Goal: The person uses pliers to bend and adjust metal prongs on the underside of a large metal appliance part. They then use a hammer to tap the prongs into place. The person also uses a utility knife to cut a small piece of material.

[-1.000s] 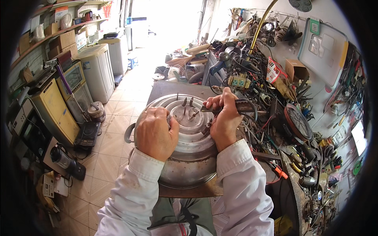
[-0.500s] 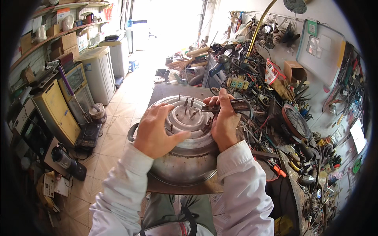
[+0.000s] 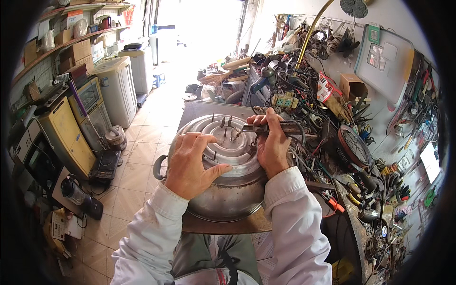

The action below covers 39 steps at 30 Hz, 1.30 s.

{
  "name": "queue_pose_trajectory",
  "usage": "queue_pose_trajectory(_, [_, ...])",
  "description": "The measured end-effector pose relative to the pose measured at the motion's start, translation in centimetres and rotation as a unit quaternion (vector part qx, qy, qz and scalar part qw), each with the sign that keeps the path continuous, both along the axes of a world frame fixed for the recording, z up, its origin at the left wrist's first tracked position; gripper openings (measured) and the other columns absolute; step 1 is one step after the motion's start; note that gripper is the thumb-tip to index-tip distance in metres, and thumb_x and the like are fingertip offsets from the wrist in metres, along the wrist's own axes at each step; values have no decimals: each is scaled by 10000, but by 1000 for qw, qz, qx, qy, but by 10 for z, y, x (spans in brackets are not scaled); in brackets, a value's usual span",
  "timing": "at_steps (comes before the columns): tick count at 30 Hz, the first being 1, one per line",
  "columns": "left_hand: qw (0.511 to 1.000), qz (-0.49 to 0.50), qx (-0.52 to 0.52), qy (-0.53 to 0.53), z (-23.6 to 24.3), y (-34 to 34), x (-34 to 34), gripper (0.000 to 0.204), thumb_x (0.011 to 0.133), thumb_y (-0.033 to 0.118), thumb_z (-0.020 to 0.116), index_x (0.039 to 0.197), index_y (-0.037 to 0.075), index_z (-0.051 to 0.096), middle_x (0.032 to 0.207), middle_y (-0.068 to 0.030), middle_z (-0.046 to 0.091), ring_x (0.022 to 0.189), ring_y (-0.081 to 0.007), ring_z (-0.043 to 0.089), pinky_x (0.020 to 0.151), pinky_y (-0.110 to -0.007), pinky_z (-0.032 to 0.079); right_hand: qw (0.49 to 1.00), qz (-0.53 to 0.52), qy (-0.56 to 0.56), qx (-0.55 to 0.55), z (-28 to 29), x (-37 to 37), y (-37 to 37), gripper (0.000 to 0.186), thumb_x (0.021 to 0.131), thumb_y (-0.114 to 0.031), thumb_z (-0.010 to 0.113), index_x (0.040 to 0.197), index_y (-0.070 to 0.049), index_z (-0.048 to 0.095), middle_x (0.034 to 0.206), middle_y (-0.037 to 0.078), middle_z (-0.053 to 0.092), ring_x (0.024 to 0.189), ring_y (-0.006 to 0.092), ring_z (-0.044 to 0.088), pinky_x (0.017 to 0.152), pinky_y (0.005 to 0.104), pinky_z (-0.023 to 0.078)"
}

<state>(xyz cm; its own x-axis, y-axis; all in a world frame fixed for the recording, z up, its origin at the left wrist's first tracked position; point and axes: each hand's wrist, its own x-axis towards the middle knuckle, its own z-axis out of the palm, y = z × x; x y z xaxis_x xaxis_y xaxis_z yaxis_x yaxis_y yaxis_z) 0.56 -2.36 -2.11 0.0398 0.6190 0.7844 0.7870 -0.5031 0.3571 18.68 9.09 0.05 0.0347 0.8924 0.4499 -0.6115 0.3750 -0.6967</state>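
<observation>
A large round metal pot (image 3: pixel 223 202) lies bottom up in front of me, a dark handle at its left side. Stepped rings and several upright studs (image 3: pixel 229 122) show on its underside; rust marks its side. Across the left part of the rings rests my left hand (image 3: pixel 190 164), fingers curved and thumb apart, gripping nothing. My right hand (image 3: pixel 273 149), at the pot's right edge, is closed around a dark, long-bodied tool (image 3: pixel 292 127) whose exact kind I cannot make out. The tool's narrow tip points left to a short stud near the centre ring.
The pot stands on a small brown table (image 3: pixel 199 110). At right, a workbench is heaped with cables, tools and parts, including a round wire-covered frame (image 3: pixel 355 146). Washing machines (image 3: pixel 116 90), a yellow cabinet (image 3: pixel 71 137) and a blender (image 3: pixel 80 194) line the left side of the tiled floor.
The tool's tip has shifted left, nearer the centre stud. My left hand has moved slightly down and right over the rings, and the view has shifted a little.
</observation>
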Motion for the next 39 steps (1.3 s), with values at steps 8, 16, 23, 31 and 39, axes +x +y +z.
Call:
queue_pose_trajectory(8, [1000, 6, -11, -5, 2, -4, 1, 614, 676, 351, 907, 1141, 71, 621, 1102, -128, 618, 1060, -345, 560, 935, -448, 462, 1000, 12, 12, 1, 8, -9, 6, 362, 1003, -191, 554, 680, -82, 432, 649, 56, 500, 647, 202, 540, 755, 382, 497])
queue_pose_trajectory(16, [1000, 5, -11, -15, 3, -6, 6, 597, 659, 339, 916, 1107, 67, 632, 1111, -131, 618, 1063, -342, 562, 943, -444, 459, 1000, 21, 5, -3, 5, -2, 13, 384, 1011, -248, 510, 680, -99, 384, 624, 62, 430, 617, 216, 486, 704, 413, 492])
queue_pose_trajectory(23, [1000, 13, -21, -17, 2, -8, 7, 596, 650, 370, 919, 1072, 52, 643, 1097, -139, 627, 1081, -344, 573, 953, -437, 463, 1000, 9, 18, -17, 5, 1, 7, 389, 1008, -272, 502, 686, -112, 354, 617, 56, 375, 584, 217, 435, 649, 406, 454])
queue_pose_trajectory(31, [999, 8, -15, -28, 1, -8, 7, 571, 656, 353, 912, 1069, 70, 637, 1098, -131, 619, 1064, -346, 572, 939, -445, 458, 999, -35, 17, -27, 4, -2, 6, 385, 1000, -249, 557, 691, -103, 380, 618, 65, 424, 612, 231, 498, 668, 407, 473])
queue_pose_trajectory(39, [999, 18, -11, -29, 0, -7, 6, 566, 653, 371, 912, 1065, 88, 645, 1088, -113, 622, 1059, -336, 574, 930, -445, 461, 999, -31, 18, 4, 0, -3, 3, 379, 1009, -236, 588, 710, -85, 410, 631, 82, 472, 643, 251, 546, 714, 429, 505])
